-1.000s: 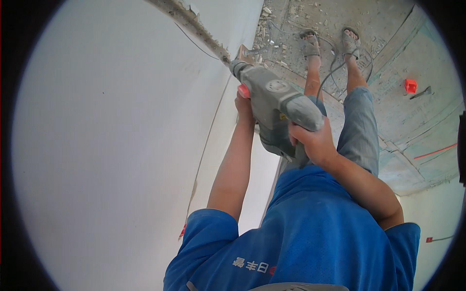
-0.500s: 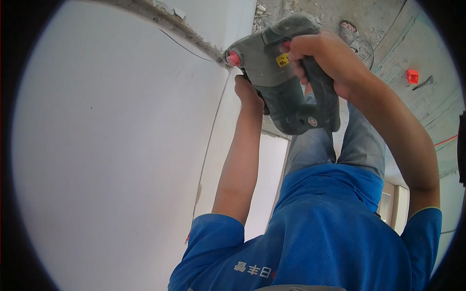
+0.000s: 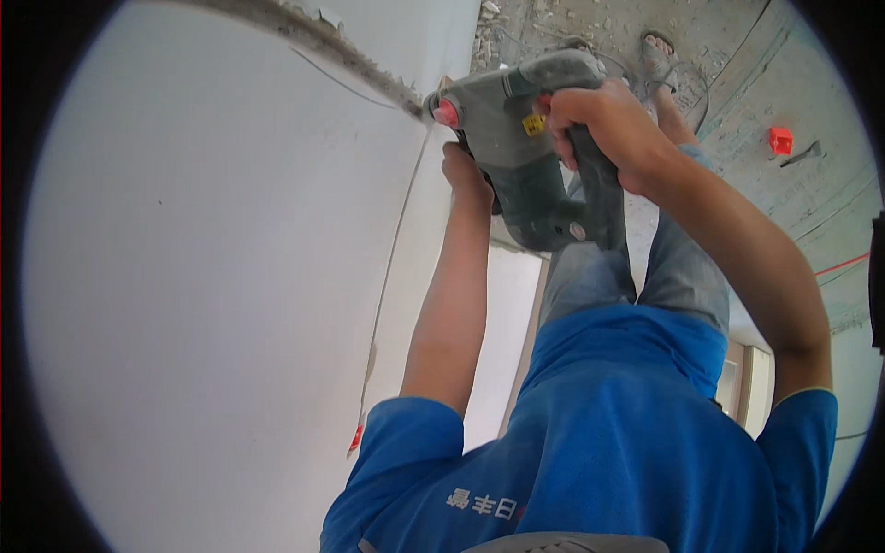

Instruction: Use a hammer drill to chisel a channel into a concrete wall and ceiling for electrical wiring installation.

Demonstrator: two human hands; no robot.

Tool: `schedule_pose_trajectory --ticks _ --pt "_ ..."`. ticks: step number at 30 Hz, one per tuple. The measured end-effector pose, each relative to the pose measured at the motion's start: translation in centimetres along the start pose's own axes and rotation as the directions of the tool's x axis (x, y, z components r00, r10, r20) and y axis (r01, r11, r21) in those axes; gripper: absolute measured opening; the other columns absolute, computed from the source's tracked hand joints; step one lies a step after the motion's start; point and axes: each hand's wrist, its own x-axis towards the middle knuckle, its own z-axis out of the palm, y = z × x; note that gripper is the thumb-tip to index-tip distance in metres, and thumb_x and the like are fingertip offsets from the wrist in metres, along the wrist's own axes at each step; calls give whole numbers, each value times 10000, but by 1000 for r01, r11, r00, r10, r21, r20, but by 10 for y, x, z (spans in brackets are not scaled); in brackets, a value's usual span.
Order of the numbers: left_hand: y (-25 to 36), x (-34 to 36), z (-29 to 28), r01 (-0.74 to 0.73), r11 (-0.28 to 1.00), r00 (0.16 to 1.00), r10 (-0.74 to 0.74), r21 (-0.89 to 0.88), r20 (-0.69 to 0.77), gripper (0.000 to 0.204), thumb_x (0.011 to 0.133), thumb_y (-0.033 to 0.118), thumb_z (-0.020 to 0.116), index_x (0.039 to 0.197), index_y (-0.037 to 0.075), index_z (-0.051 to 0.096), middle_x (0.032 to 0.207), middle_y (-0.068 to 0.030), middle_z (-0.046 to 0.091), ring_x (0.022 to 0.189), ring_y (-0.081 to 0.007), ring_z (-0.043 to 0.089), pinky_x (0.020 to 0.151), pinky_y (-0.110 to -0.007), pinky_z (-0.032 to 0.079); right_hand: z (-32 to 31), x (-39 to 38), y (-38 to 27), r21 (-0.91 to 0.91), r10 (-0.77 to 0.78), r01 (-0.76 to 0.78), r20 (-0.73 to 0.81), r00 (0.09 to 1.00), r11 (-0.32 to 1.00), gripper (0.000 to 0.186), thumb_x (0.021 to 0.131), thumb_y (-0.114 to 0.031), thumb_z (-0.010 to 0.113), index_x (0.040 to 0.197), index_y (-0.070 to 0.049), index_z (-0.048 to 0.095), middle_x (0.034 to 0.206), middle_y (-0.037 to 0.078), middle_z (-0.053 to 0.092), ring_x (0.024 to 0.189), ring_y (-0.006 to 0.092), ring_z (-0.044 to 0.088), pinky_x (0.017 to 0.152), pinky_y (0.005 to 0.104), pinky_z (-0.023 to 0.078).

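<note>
A dusty dark green rotary hammer [image 3: 521, 152] with a red knob is held up against the white wall at the upper middle. Its front end meets the rough groove [image 3: 355, 66] cut along the wall; the bit itself is hidden. My right hand [image 3: 599, 129] is closed round the rear handle, with fingers at the red trigger. On the underside near the front, my left hand [image 3: 468, 173] grips the tool, its fingers mostly hidden behind the body.
Broken rubble [image 3: 490, 37] and a dark cable [image 3: 706, 92] lie on the dusty floor by my sandalled foot [image 3: 657, 57]. Farther right are a small red box [image 3: 780, 140] and a flat chisel-like tool [image 3: 802, 154]. The white wall [image 3: 221, 276] fills the left side.
The rear of the rotary hammer and my right hand have shifted slightly left and down. More of my leg shows beside the tool. Both hands keep their grip.
</note>
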Motion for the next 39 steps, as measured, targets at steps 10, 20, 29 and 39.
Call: schedule_pose_trajectory --ticks 10,20,29,39 --pt "23 -50 40 62 969 998 -65 -237 -5 301 879 265 387 951 36 569 881 -109 614 802 -257 601 728 -403 494 -46 -15 -40 39 18 -16 -27 999 999 185 716 -176 582 753 -4 638 705 90 603 578 155 566 535 282 472" --pt "13 -14 54 101 974 994 -94 -202 46 365 877 339 373 857 32 570 686 -118 611 587 -239 592 555 -359 482 -104 75 -57 41 243 -254 176 954 966 185 774 -116 517 886 13 589 703 71 595 564 155 572 546 284 506" --pt "4 -3 53 45 952 997 -61 -304 -44 332 871 310 356 891 51 563 730 -119 601 623 -254 598 592 -372 491 -80 72 -36 -237 -10 35 107 994 971 378 745 -232 557 1008 36 602 719 41 559 558 112 508 526 240 445" --pt "-25 28 39 165 897 985 -128 -409 115 350 891 264 348 1046 33 560 1095 -142 621 1027 -296 593 913 -435 468 -79 61 -6 -216 -116 156 187 975 964 200 712 -197 577 680 -1 607 574 84 549 465 146 505 458 279 402"
